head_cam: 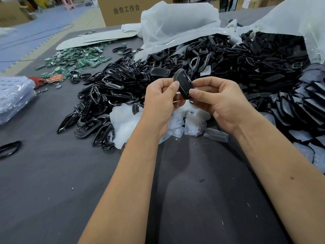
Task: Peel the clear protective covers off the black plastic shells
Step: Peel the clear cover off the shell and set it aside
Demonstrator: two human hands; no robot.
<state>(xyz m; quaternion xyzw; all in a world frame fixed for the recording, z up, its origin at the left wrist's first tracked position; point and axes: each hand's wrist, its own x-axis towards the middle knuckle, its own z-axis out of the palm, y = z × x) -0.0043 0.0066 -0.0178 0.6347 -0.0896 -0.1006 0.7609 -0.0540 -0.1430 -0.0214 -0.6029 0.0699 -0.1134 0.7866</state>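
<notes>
From the head camera, both hands are meeting over the middle of the dark grey desk point(52, 182), well in from the near edge. The left hand point(161, 103) is gripping a black plastic shell point(183, 84) from its left side, thumb pressing on the upper edge and the other fingers curling underneath. The right hand point(218, 103) is holding the same shell from the right, its thumb point(195, 93) lying against the lower end and the remaining fingers folding behind it. The shell is standing tilted, its top end pointing toward the far edge. Whether a clear cover is lying on it cannot be told.

Directly below the hands, a heap of clear covers point(190, 124) is resting on the desk. Beyond and to the left of the hands, a large pile of black shells point(114, 88) is spreading across the desk, running back into an open translucent plastic bag point(175, 23) toward the far edge. A second bag point(299, 23) is lying at the far right corner, spilling more black parts point(272, 59). Toward the far left corner, green circuit boards point(79, 59) are lying scattered. At the left edge, a stack of bluish plastic trays point(14, 95) is sitting. A cardboard box point(123, 9) is standing past the far edge.
</notes>
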